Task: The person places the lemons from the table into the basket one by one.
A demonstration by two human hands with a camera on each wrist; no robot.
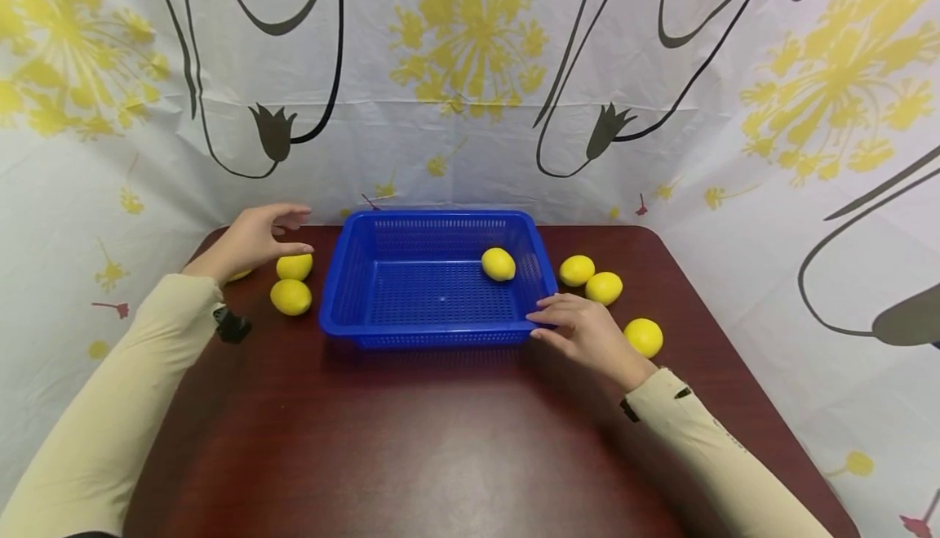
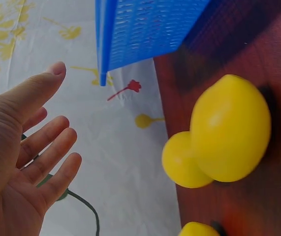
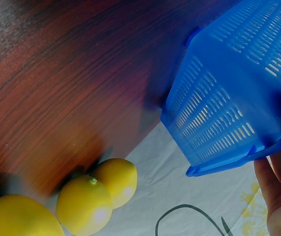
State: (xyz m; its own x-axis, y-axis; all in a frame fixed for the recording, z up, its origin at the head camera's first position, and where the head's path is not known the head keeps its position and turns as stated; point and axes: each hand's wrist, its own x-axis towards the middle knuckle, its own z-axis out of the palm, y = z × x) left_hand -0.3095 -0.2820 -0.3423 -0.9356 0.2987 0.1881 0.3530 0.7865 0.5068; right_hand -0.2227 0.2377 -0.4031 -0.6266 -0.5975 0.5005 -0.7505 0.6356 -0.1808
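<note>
A blue plastic basket (image 1: 441,329) with perforated walls stands on the table, and one lemon (image 1: 498,264) lies inside it towards the right. My left hand (image 1: 257,236) is raised over the lemons left of the basket, fingers spread from the thumb and nothing between them. Below it are a near lemon (image 1: 291,297), another lemon (image 1: 294,266) just behind, and a third, mostly hidden by the hand. My right hand (image 1: 583,332) is at the basket's front right corner, its loosely bent fingers (image 3: 270,179) right at the rim and holding no lemon.
Right of the basket, two lemons sit close together, a rear lemon (image 1: 577,270) and a front lemon (image 1: 604,288); a separate lemon (image 1: 643,338) lies nearer, beside the right hand. The dark wooden table (image 1: 411,440) is bordered by a flower-patterned cloth (image 1: 470,154).
</note>
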